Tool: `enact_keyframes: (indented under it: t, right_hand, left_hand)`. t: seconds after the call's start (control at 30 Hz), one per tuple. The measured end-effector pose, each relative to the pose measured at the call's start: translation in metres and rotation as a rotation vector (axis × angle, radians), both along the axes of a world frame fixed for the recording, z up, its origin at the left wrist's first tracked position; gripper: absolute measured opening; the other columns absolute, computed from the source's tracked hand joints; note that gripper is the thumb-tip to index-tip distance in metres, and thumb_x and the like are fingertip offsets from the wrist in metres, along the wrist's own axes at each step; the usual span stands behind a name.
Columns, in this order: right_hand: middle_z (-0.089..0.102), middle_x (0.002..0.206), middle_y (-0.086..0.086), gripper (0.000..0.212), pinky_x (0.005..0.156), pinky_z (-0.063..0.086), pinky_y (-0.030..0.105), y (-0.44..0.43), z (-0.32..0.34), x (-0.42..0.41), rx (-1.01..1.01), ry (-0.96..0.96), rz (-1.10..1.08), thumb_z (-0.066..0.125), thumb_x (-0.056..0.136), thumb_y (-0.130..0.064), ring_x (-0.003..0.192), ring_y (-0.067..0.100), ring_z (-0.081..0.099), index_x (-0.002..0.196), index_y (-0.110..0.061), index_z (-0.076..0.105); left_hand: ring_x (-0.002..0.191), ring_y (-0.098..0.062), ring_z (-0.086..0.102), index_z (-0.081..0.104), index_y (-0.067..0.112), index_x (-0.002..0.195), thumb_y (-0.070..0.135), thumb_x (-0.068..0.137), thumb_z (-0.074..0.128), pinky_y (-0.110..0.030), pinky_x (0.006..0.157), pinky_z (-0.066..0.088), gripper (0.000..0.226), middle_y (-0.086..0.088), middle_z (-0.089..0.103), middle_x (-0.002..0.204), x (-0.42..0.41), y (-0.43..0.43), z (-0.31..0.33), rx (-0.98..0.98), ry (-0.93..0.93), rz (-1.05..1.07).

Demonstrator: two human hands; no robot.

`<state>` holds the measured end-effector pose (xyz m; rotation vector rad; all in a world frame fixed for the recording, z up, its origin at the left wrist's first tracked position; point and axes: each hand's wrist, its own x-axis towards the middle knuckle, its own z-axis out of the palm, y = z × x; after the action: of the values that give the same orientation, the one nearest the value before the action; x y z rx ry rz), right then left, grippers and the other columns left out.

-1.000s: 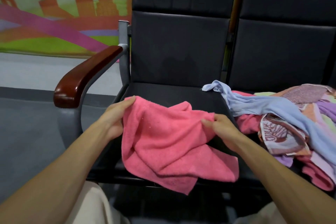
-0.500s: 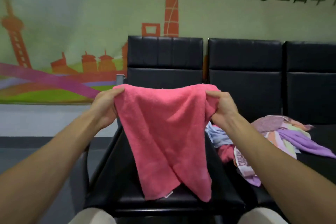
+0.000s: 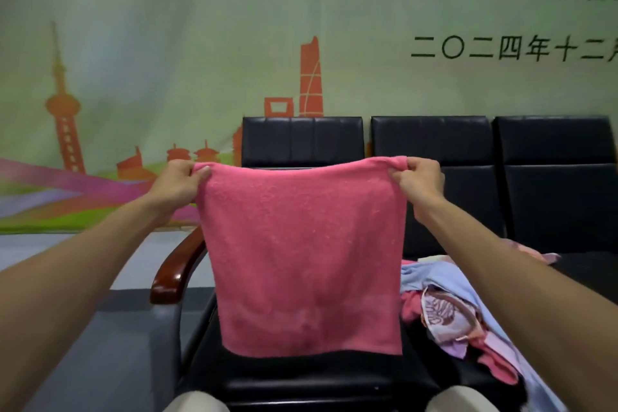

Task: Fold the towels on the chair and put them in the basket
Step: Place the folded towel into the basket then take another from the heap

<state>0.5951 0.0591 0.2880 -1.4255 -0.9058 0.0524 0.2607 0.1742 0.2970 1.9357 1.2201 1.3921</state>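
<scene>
A pink towel (image 3: pixel 306 254) hangs flat and spread out in front of me, above the seat of the leftmost black chair (image 3: pixel 301 375). My left hand (image 3: pixel 179 182) pinches its top left corner and my right hand (image 3: pixel 419 179) pinches its top right corner. The towel's lower edge hangs just over the seat. A heap of unfolded towels (image 3: pixel 448 308), light blue, pink, purple and patterned, lies on the neighbouring seat to the right, partly hidden by my right forearm. No basket is in view.
The black chairs stand in a row against a wall banner (image 3: pixel 167 60) with printed buildings and text. A wooden armrest (image 3: pixel 175 269) sticks out at the left of the first chair. Grey floor (image 3: pixel 100 344) lies to the left. My knees show at the bottom edge.
Both hands have lifted the pink towel off the seat and pulled apart, so it went from crumpled to hanging flat and stretched between its top corners. My view has tilted upward.
</scene>
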Motion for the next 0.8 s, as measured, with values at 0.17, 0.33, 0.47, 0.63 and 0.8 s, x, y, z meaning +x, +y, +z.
enact_keyframes:
  t: [0.17,0.33,0.47,0.63,0.8]
  right_hand:
    - [0.065,0.092,0.003,0.012,0.052,0.042,0.023,0.002,-0.004,0.003,-0.052,0.027,-0.070,0.059,0.092,-0.011,0.074,0.009,0.057,0.095,-0.016,0.070]
    - [0.054,0.112,0.001,0.038,0.063,0.041,0.019,-0.001,-0.003,0.005,-0.007,0.076,-0.044,0.072,0.085,-0.009,0.095,0.014,0.052,0.120,-0.013,0.058]
    - [0.066,0.100,-0.001,0.027,0.064,0.040,0.014,-0.006,-0.002,0.004,-0.060,-0.016,-0.028,0.074,0.083,-0.009,0.090,0.010,0.057,0.109,-0.013,0.071]
    - [0.068,0.094,0.000,0.019,0.069,0.044,0.019,-0.009,-0.004,0.005,-0.038,-0.039,-0.071,0.075,0.082,-0.012,0.090,0.013,0.062,0.101,-0.012,0.075]
    - [0.068,0.095,0.002,0.017,0.077,0.049,0.028,-0.008,-0.008,-0.001,-0.029,-0.163,-0.130,0.072,0.086,-0.023,0.093,0.016,0.062,0.100,-0.012,0.075]
  left_hand:
    - [0.097,-0.026,0.058,0.063,-0.004,0.118,0.017,0.095,0.059,-0.052,0.094,0.050,0.032,-0.010,0.063,0.104,0.009,0.000,-0.001,-0.101,-0.210,0.031]
    - [0.110,-0.030,0.058,0.056,-0.004,0.126,0.018,0.086,0.071,-0.050,0.101,0.046,0.047,-0.015,0.061,0.124,0.011,0.014,-0.009,-0.233,-0.397,0.073]
    - [0.117,-0.028,0.053,0.051,-0.001,0.132,0.006,0.084,0.071,-0.041,0.103,0.042,0.052,-0.017,0.056,0.128,0.010,0.014,-0.008,-0.270,-0.463,-0.016]
    - [0.104,-0.019,0.054,0.067,0.004,0.116,-0.004,0.083,0.069,-0.028,0.090,0.042,0.034,-0.008,0.063,0.111,0.005,0.001,-0.010,-0.077,-0.085,0.004]
    - [0.092,-0.018,0.054,0.071,0.000,0.106,0.008,0.091,0.063,-0.031,0.081,0.042,0.019,-0.013,0.069,0.103,0.006,-0.010,-0.017,0.162,0.083,0.209]
